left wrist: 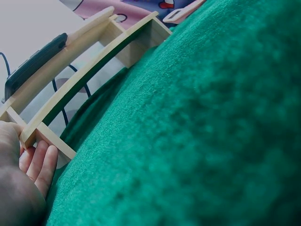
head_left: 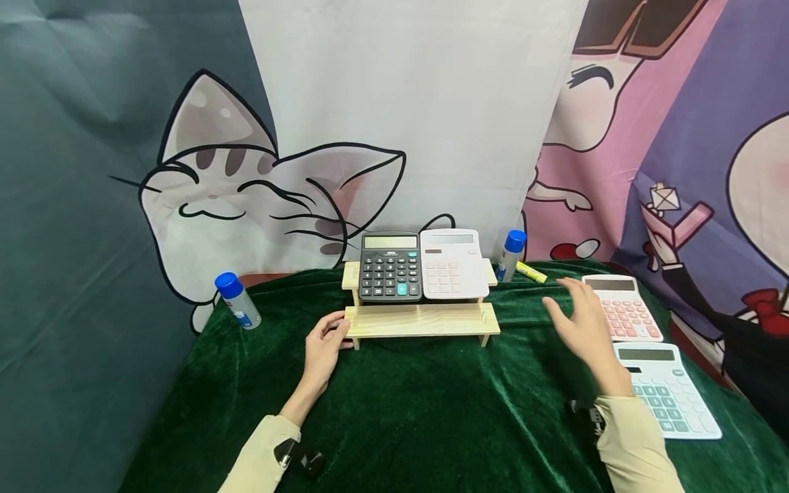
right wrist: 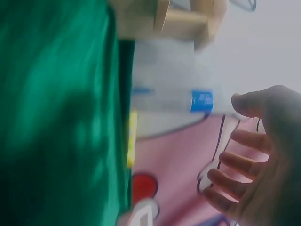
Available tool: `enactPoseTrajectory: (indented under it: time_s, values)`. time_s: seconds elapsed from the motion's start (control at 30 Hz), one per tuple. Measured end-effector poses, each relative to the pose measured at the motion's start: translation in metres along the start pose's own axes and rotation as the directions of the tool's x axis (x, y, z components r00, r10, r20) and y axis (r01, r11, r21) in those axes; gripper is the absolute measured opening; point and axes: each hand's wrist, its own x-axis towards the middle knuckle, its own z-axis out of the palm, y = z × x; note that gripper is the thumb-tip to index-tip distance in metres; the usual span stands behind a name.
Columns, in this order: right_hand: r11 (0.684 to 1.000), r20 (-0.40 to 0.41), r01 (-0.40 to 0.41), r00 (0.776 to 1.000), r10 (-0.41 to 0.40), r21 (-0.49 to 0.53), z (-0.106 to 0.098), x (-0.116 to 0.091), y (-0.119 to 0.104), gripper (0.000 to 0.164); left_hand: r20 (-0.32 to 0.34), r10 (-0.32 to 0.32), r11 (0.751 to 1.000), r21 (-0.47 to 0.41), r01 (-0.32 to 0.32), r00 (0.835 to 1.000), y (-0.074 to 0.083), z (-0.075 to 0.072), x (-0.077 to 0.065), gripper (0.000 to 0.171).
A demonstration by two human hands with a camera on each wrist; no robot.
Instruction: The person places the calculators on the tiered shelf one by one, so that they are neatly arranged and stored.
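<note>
Table: covered in dark green velvet cloth (head_left: 444,411)
Mint calculator: a white calculator with mint-green keys (head_left: 661,400), lying partly behind the right sleeve (head_left: 635,438)
Left hand (head_left: 322,346): grips the left end of the pale wooden two-tier rack (head_left: 422,320) at its lower board
Right hand (head_left: 582,332): wide, fingers spread and thumb apart, overlapping the left edge of a white calculator with pink keys (head_left: 629,313); contact cannot be told
Upper tier: a black calculator (head_left: 390,267) leans beside a pale pink-and-white calculator (head_left: 455,267)
Bottles: one blue-capped bottle (head_left: 238,301) left of the rack, another blue-capped bottle (head_left: 510,255) right, beside a yellow tube (head_left: 531,272)
Backdrop: cartoon-printed fabric (head_left: 419,103)
</note>
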Motion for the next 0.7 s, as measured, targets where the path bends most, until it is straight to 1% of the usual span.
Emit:
enactPoseTrajectory:
  time_s: [0.03,0.13,0.23,0.3,0.37,0.4,0.43,0.47,0.53,0.63,0.67,0.7]
  values:
    - [1.000,-0.005,-0.012,1.000,0.012,-0.009,-0.004,-0.002,0.006,0.049,-0.001,-0.002,1.000,-0.002,0.002,1.000,0.000,0.000,0.000,0.036]
    - [0.995,-0.007,-0.083,0.997,0.083,-0.053,-0.016,-0.011,0.023,0.053,0.001,-0.009,1.000,0.000,0.009,1.000,-0.001,-0.001,0.000,0.036]
    - [0.979,-0.004,-0.170,0.985,0.171,-0.109,-0.026,-0.019,0.040,0.062,0.002,-0.013,1.000,0.004,0.013,1.000,-0.002,-0.001,0.000,0.036]
    - [0.957,0.037,-0.241,0.968,0.250,-0.161,-0.034,-0.023,0.050,0.074,0.001,-0.014,1.000,0.009,0.014,1.000,-0.002,-0.002,0.000,0.036]
    - [0.923,0.104,-0.317,0.933,0.345,-0.217,-0.042,-0.026,0.059,0.090,0.000,-0.013,1.000,0.013,0.013,1.000,-0.002,-0.002,0.000,0.036]
    - [0.899,0.138,-0.358,0.906,0.400,-0.252,-0.047,-0.027,0.063,0.099,-0.001,-0.012,1.000,0.011,0.012,1.000,-0.002,-0.002,0.000,0.036]
    - [0.867,0.180,-0.405,0.867,0.465,-0.290,-0.052,-0.028,0.066,0.108,-0.001,-0.010,1.000,0.012,0.010,1.000,-0.002,-0.002,0.000,0.037]
    - [0.832,0.228,-0.444,0.818,0.528,-0.333,-0.057,-0.029,0.069,0.117,-0.001,-0.009,1.000,0.013,0.009,1.000,-0.002,-0.002,0.000,0.037]
    - [0.755,0.305,-0.518,0.702,0.643,-0.401,-0.066,-0.029,0.075,0.130,-0.003,-0.006,1.000,0.013,0.006,1.000,-0.002,-0.002,0.000,0.037]
    - [0.647,0.364,-0.599,0.536,0.761,-0.472,-0.076,-0.029,0.081,0.142,-0.004,-0.002,1.000,0.007,0.002,1.000,-0.001,-0.001,0.001,0.036]
    - [0.620,0.379,-0.618,0.491,0.785,-0.484,-0.079,-0.029,0.083,0.144,-0.002,-0.002,1.000,0.003,0.002,1.000,-0.001,0.000,0.002,0.035]
    - [0.591,0.384,-0.638,0.450,0.806,-0.493,-0.081,-0.030,0.085,0.145,0.001,-0.001,1.000,-0.002,0.001,1.000,0.000,0.000,0.002,0.035]
